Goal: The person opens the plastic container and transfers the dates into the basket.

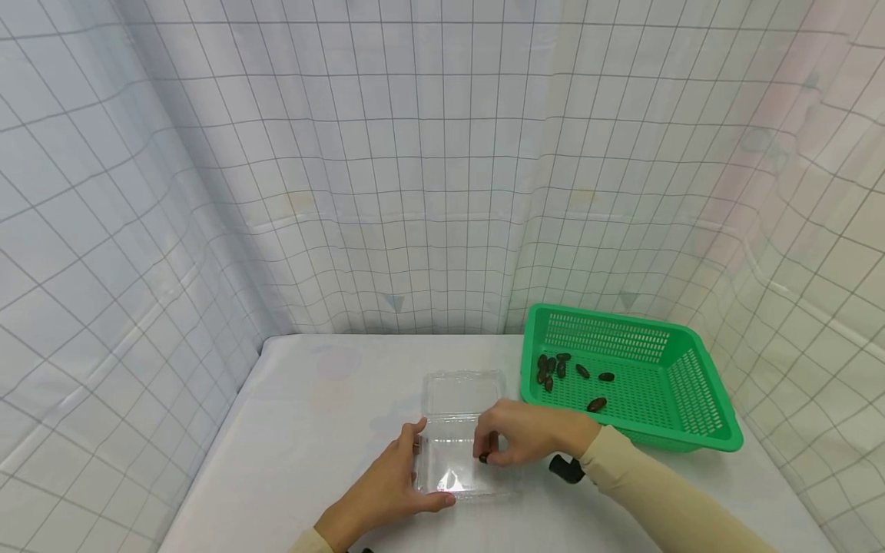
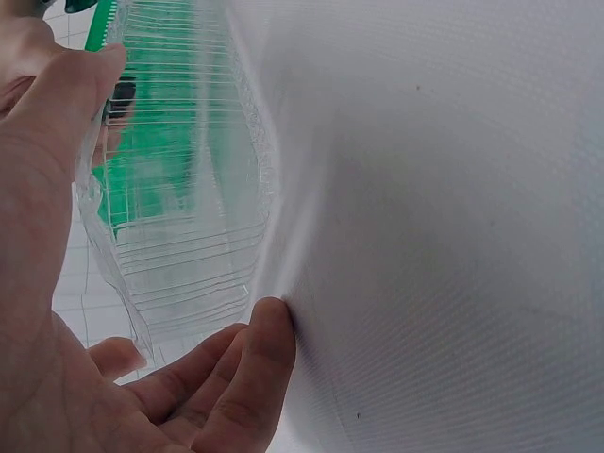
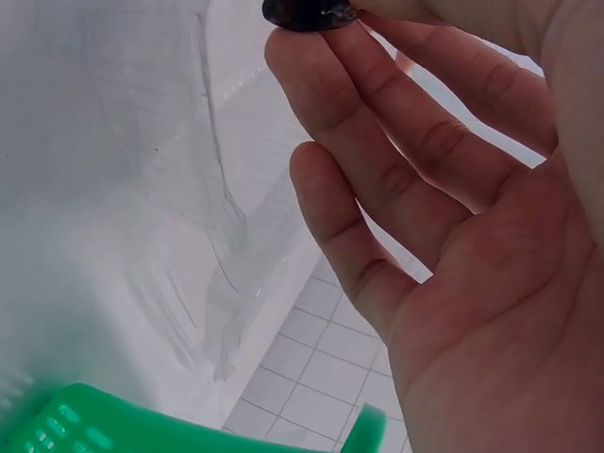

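Note:
A clear plastic clamshell container (image 1: 452, 465) stands on the white table, its lid (image 1: 465, 392) folded back toward the wall. My left hand (image 1: 390, 480) holds the container by its left side, thumb at the near corner and fingers along the far part. In the left wrist view, the thumb (image 2: 90, 80) lies at the rim and the other fingertips reach low beside the ribbed wall. Over the container's right half, my right hand (image 1: 528, 434) pinches a small, glossy dark brown date (image 1: 483, 458) between thumb and fingers. The right wrist view shows this date (image 3: 310, 13) only partly, at the top edge.
A green slotted basket (image 1: 698, 430) stands to the right, behind my right forearm. Several dark brown dates (image 1: 551, 367) lie in it, mostly at its left end. A black cylindrical piece (image 1: 567, 468) is under my right wrist. White grid-patterned sheets (image 1: 415, 192) surround the table.

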`<state>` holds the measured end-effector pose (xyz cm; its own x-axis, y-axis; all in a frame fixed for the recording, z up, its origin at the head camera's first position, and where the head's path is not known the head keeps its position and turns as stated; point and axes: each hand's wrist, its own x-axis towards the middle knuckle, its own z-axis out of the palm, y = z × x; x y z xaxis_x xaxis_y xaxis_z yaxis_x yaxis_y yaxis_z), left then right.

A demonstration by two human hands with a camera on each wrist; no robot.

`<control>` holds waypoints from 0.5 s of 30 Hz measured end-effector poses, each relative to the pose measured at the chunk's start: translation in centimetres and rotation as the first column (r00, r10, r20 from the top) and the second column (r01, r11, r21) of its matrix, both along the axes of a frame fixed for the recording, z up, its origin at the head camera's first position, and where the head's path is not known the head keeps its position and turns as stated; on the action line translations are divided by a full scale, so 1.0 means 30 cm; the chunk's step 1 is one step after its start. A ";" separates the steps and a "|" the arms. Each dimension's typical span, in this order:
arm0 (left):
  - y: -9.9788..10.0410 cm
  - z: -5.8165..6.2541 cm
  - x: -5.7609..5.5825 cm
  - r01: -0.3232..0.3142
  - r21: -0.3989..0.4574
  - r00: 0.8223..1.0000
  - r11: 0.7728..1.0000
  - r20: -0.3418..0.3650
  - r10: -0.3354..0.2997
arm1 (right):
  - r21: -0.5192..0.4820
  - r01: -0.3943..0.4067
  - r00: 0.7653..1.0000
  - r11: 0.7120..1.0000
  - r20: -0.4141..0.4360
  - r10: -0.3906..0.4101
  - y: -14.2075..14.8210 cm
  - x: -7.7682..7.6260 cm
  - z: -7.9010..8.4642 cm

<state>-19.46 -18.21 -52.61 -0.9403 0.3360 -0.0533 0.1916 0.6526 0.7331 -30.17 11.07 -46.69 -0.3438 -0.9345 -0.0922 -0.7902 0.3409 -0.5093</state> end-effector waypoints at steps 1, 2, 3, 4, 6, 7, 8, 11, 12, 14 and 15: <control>0.000 0.000 0.000 -0.001 0.000 1.000 1.000 0.000 0.001 | -0.008 0.003 1.000 1.000 0.002 -0.003 0.003 0.000 0.005; 0.000 0.001 0.001 -0.002 -0.001 1.000 1.000 -0.001 0.002 | -0.014 0.006 1.000 1.000 0.003 -0.006 0.006 0.000 0.010; 0.000 0.002 0.001 -0.002 -0.003 1.000 1.000 0.000 0.002 | -0.019 0.009 1.000 1.000 0.004 -0.009 0.008 0.000 0.014; 0.000 0.002 0.001 -0.002 -0.005 1.000 1.000 -0.001 0.002 | -0.025 0.013 1.000 1.000 0.007 -0.013 0.011 0.001 0.019; -0.001 0.003 0.001 -0.001 -0.008 1.000 1.000 0.000 0.001 | -0.037 0.019 1.000 0.999 0.008 -0.019 0.016 0.000 0.024; -0.001 0.003 0.001 -0.002 -0.008 1.000 1.000 0.000 0.002 | -0.046 0.022 1.000 0.999 0.010 -0.022 0.019 0.000 0.027; 0.000 0.003 0.001 -0.003 -0.009 1.000 1.000 0.001 0.003 | -0.056 0.024 1.000 0.998 0.010 -0.023 0.022 -0.001 0.029; 0.002 0.002 0.001 -0.007 -0.007 1.000 1.000 -0.002 0.007 | -0.092 0.023 1.000 0.996 0.002 -0.023 0.031 -0.005 0.035; 0.003 0.002 0.001 -0.009 -0.007 1.000 1.000 -0.003 0.009 | -0.103 0.024 1.000 0.994 -0.002 -0.024 0.034 -0.006 0.037; 0.004 0.002 0.001 -0.012 -0.003 1.000 1.000 -0.006 0.012 | -0.120 0.029 1.000 0.992 -0.008 -0.030 0.042 -0.009 0.044; 0.004 0.002 0.001 -0.012 -0.002 1.000 1.000 -0.006 0.012 | -0.127 0.033 0.999 0.991 -0.009 -0.035 0.047 -0.010 0.048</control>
<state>-19.42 -18.08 -52.54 -0.9447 0.3245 -0.0481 0.1883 0.6565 0.7304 -30.47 12.47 -45.26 -0.3758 -0.9262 0.0303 -0.7852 0.3009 -0.5412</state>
